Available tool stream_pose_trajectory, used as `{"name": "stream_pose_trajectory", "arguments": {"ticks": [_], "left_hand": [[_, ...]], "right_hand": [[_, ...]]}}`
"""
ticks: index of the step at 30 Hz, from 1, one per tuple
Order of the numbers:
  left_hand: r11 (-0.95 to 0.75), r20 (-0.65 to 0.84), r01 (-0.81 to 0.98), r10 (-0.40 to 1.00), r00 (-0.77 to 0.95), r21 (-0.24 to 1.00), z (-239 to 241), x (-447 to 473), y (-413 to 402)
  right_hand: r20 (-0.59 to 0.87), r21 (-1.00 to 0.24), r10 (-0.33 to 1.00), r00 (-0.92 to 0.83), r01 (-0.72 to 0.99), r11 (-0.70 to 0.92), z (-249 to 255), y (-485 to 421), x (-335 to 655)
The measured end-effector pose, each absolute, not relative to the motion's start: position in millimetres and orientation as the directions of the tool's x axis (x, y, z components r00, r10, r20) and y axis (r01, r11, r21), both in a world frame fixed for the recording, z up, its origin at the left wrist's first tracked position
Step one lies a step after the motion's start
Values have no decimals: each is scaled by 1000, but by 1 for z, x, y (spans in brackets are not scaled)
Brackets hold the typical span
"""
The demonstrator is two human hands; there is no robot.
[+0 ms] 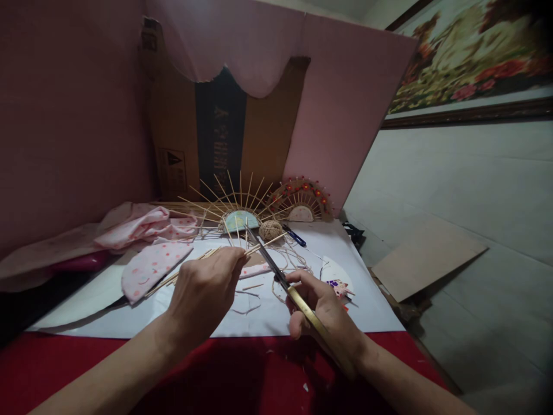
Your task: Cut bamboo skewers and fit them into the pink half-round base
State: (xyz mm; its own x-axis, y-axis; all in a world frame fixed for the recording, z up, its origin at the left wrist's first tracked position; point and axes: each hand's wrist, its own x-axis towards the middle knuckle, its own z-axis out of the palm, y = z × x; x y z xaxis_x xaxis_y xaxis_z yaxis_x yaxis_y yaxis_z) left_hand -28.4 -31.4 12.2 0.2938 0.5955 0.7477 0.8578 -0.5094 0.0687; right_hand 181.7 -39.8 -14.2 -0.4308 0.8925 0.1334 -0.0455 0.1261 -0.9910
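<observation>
My left hand (207,282) is closed around a thin wooden stick (272,242), whose end pokes out to the right. My right hand (322,311) grips a pair of scissors (298,302) with brass-coloured handles. The dark blades point up and left and cross the stick close to my left fingers; whether they touch it I cannot tell. Behind my hands stands a half-round frame of sticks (248,193) spread like rays, with a light blue patterned half disc (239,221) at its base. A ball of twine (271,230) lies beside it.
A second fan (301,214) with red flowers leans at the back right. Spotted fabric (149,225) and a cut fabric piece (155,268) lie left. A blue utility knife (294,236), loose twine and stick scraps lie on the white sheet (367,314). Cardboard (272,132) stands behind.
</observation>
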Motion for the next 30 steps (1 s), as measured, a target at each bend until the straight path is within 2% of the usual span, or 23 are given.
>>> {"name": "stream_pose_trajectory", "arguments": {"ticks": [3,5,8,12,16,20,25,28,30], "left_hand": [[-491,715,865,641,280,101,15,-28,-32],[-501,686,845,683,252,189,19,-28,-32],[-511,598,757,776,202,408,26,-29,-33],[-437,403,536,896,188,722,33,-32,-32],[-287,226,284,947,230,915,36,-34,-31],[-79,42,121,959,281,989,38,-37,-28],[181,-169,6,905,390,983,35,-46,-20],[190,-182,19,901,394,982,34,-45,-18],[64,-88,88,948,305,994,34,-40,-20]], "right_hand": [[127,-991,893,-432,-15,134,-14,-41,181],[114,-991,899,-423,13,132,-12,-41,181],[113,-985,909,-402,72,154,-10,-42,181],[113,-975,904,-413,127,180,-8,-42,183],[120,-973,891,-439,128,194,-8,-43,183],[129,-958,892,-433,177,224,-6,-45,181],[134,-938,890,-436,234,256,-4,-45,181],[103,-961,891,-442,187,204,-4,-44,182],[93,-973,899,-427,154,174,-4,-44,182]]}}
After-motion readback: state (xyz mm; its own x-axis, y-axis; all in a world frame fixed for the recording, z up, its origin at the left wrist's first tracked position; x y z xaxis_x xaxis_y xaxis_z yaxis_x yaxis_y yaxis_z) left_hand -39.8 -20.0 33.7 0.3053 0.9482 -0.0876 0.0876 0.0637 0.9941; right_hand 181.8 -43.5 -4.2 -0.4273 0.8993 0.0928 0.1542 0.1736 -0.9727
